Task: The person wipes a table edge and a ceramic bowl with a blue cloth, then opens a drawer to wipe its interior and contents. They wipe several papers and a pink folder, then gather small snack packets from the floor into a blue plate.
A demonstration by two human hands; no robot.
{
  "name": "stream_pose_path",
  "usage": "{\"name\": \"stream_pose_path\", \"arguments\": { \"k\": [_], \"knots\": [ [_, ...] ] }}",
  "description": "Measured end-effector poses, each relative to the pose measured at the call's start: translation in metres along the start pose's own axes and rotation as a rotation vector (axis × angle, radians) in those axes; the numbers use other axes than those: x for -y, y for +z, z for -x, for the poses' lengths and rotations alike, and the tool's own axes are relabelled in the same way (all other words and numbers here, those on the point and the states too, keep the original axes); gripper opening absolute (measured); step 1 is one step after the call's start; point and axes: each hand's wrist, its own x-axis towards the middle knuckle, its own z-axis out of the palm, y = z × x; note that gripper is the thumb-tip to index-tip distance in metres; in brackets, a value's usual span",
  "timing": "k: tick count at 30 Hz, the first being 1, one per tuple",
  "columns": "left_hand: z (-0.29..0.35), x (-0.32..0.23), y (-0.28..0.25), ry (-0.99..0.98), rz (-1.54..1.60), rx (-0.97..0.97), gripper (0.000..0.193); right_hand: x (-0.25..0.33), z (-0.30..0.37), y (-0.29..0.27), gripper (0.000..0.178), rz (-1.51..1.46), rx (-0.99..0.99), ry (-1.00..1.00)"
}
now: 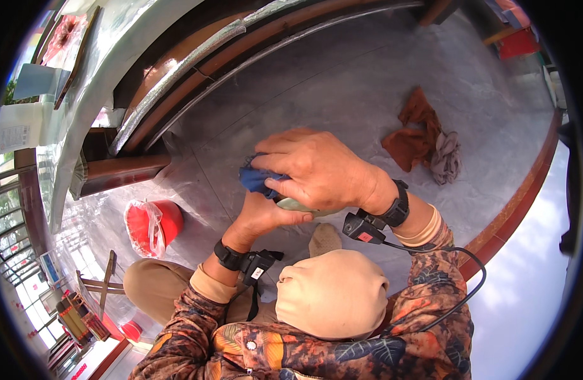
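The right hand clamps its grip on a blue cloth, the left hand clasping a pale, mostly hidden object!

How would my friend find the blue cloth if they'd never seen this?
Start on the big grey floor and find the left hand and right hand close together near the picture's middle. Between the right hand's thumb and fingers is a crumpled blue cloth. It's the only blue one: the brown cloth and grey cloth lie on the floor to the right.
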Motion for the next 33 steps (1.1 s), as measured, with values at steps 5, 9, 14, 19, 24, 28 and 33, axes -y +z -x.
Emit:
{"name": "stream_pose_path", "arguments": {
  "k": [5, 9, 14, 19, 24, 28, 33],
  "knots": [
    [-0.008, 0.01, 0.001, 0.151, -0.082, -0.102, 0.115, -0.024, 0.068, 0.019, 0.031, -0.43, -0.38, 0.218],
    [-0.009, 0.011, 0.004, 0.075, 0.178, -0.081, 0.117, -0.025, 0.137, 0.055, 0.041, -0.827, -0.617, 0.441],
    [-0.013, 0.003, 0.003, 0.13, 0.024, -0.052, 0.117, -0.026, 0.143, 0.067, 0.075, -1.048, -0.713, 0.509],
    [-0.018, -0.017, -0.001, 0.121, -0.191, -0.06, 0.119, -0.03, 0.111, 0.03, 0.115, -0.754, -0.397, 0.442],
    [-0.015, -0.026, -0.002, 0.195, -0.469, -0.075, 0.127, -0.04, 0.104, 0.037, 0.118, -1.051, -0.515, 0.475],
    [-0.019, -0.017, 0.003, 0.198, 0.0, -0.113, 0.139, -0.046, 0.116, 0.063, 0.109, -1.313, -0.781, 0.473],
    [-0.017, 0.01, 0.046, 0.241, 0.362, -0.134, 0.151, -0.041, 0.122, 0.084, 0.102, -1.66, -0.949, 0.567]
  ]
}}
